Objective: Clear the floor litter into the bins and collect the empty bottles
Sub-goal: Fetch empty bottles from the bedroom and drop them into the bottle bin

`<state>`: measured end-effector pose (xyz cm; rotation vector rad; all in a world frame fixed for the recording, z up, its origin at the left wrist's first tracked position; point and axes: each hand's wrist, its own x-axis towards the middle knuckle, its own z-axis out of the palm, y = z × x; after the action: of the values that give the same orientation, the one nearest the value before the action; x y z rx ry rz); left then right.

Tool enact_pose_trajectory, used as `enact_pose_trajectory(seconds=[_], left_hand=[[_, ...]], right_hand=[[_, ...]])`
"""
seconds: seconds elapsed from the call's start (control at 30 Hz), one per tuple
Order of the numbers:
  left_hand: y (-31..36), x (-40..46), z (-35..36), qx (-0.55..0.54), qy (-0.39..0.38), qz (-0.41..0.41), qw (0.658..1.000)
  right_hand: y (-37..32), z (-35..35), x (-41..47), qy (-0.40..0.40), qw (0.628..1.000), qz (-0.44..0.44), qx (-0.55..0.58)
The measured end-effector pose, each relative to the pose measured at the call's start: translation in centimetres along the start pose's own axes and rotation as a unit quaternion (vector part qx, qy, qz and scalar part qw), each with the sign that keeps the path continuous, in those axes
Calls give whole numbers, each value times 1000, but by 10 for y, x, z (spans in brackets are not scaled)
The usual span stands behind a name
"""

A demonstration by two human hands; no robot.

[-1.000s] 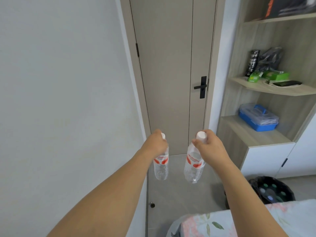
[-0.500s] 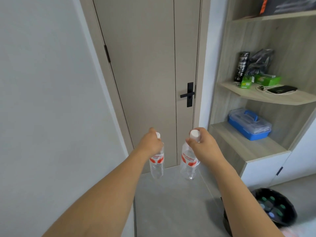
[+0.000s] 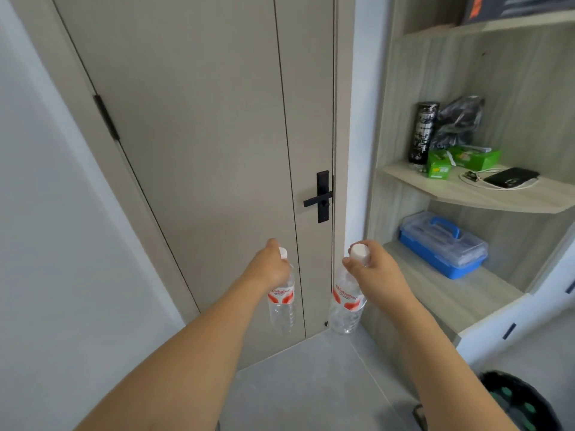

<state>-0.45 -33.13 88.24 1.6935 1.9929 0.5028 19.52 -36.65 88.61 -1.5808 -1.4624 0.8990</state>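
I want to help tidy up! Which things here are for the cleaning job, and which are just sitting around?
For the job:
left bottle
right bottle
black bin

Just sitting around:
blue box
green boxes
phone
black can

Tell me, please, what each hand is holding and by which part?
Left hand grips one clear bottle by its neck; right hand grips another bottle likewise, below the cap.

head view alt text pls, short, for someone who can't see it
A person holds two clear plastic bottles by their white-capped necks, one in the left hand and one in the right hand, in front of a closed beige door with a black handle. Wooden shelves to the right hold a blue box, and a black bin sits at bottom right.
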Motion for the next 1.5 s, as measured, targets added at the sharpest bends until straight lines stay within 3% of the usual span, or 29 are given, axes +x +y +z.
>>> enact_pose_trajectory(seconds=[0.23, 0.43, 0.7, 0.97, 1.13, 1.5], left_hand=[[35, 119, -7, 26, -48, 72, 996], [87, 161, 35, 26, -122, 157, 980], [186, 153, 110, 36, -214, 248, 944], [296, 107, 200, 31, -320, 347, 881], [347, 95, 243, 15, -367, 386, 846], [414, 148, 334, 2, -400, 422, 814]], right_hand=[[-14, -8, 82, 82, 995, 49, 18], [12, -46, 101, 156, 984, 90, 9], [54, -123, 75, 266, 951, 158, 1], [115, -222, 27, 394, 894, 213, 0], [145, -266, 26, 425, 872, 242, -4], [218, -308, 81, 474, 835, 277, 37]])
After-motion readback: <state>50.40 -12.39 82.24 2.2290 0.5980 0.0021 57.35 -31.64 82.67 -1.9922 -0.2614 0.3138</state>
